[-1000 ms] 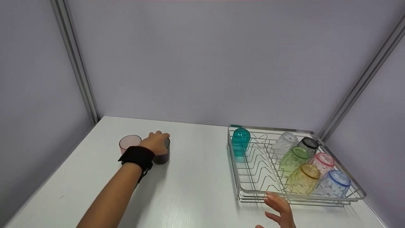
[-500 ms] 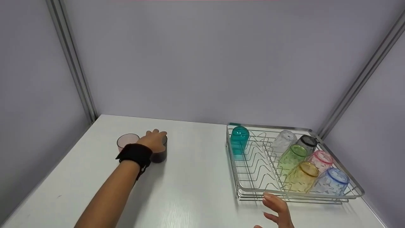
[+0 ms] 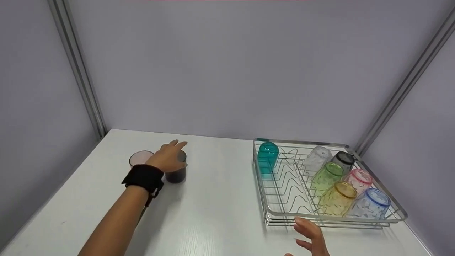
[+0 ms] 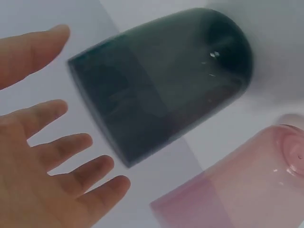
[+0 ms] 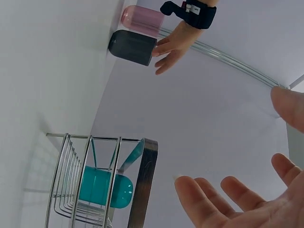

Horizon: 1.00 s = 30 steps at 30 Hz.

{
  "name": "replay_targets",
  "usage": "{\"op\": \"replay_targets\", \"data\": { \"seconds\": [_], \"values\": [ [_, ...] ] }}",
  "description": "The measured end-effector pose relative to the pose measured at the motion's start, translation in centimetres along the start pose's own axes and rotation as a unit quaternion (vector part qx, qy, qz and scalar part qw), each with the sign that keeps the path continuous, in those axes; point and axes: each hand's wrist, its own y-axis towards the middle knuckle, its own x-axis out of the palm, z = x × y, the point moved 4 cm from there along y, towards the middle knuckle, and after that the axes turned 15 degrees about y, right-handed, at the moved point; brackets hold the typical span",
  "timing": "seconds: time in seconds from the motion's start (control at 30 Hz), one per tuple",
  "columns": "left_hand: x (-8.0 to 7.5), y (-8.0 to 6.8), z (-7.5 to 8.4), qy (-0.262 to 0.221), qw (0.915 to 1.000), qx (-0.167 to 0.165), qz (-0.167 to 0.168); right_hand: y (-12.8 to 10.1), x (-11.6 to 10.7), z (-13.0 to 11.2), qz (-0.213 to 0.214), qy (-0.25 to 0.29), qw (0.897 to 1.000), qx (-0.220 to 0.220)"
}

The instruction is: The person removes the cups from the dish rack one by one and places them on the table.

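A dark smoky cup stands upright on the white table, close beside a pink cup. My left hand hovers just over the dark cup's near side with the fingers spread. In the left wrist view the left hand is straight-fingered and clear of the dark cup, with the pink cup next to it. My right hand is open, palm up, in front of the wire dish rack. The right wrist view shows the right hand holding nothing.
The dish rack at the right holds several coloured cups, among them a teal cup upside down at its back left, a yellow cup and a blue-rimmed cup at the front. Grey walls close the table's back and sides.
My left hand has let go of the dark cup: its fingers uncurled and drew back a little. The right hand has barely moved.
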Motion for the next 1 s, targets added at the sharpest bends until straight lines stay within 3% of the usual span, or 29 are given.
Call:
{"op": "replay_targets", "data": {
  "seconds": [0.1, 0.2, 0.33, 0.5, 0.63, 0.8, 0.87, 1.0],
  "values": [
    [-0.9, -1.6, 0.6, -0.023, 0.9975, 0.026, 0.062, 0.1, 0.2, 0.1, -0.004, 0.001, 1.000, 0.006],
    [-1.4, -4.2, 2.0, -0.041, 0.9901, 0.051, 0.124, 0.2, 0.4, 0.2, -0.014, 0.003, 1.000, 0.016],
    [-1.2, -8.1, 4.7, -0.078, 0.9808, 0.084, 0.158, 0.5, 0.8, -0.3, -0.027, -0.010, 0.999, 0.022],
    [-0.1, -12.5, 7.4, -0.172, 0.9667, 0.151, 0.114, 0.9, 1.5, -0.7, -0.041, -0.015, 0.999, 0.021],
    [0.4, -15.0, 8.6, -0.261, 0.9426, 0.194, 0.076, 1.1, 1.9, -0.6, -0.043, -0.014, 0.998, 0.036],
    [1.4, -16.8, 9.4, -0.345, 0.9158, 0.205, 0.013, 1.0, 2.2, -0.1, -0.050, -0.009, 0.997, 0.056],
    [1.8, -17.2, 9.5, -0.358, 0.9105, 0.208, -0.001, 1.2, 2.3, 0.0, -0.061, -0.002, 0.996, 0.059],
    [2.5, -17.7, 9.5, -0.360, 0.9055, 0.225, 0.005, 2.3, 2.3, -0.9, -0.105, 0.006, 0.993, 0.048]
  ]
}}
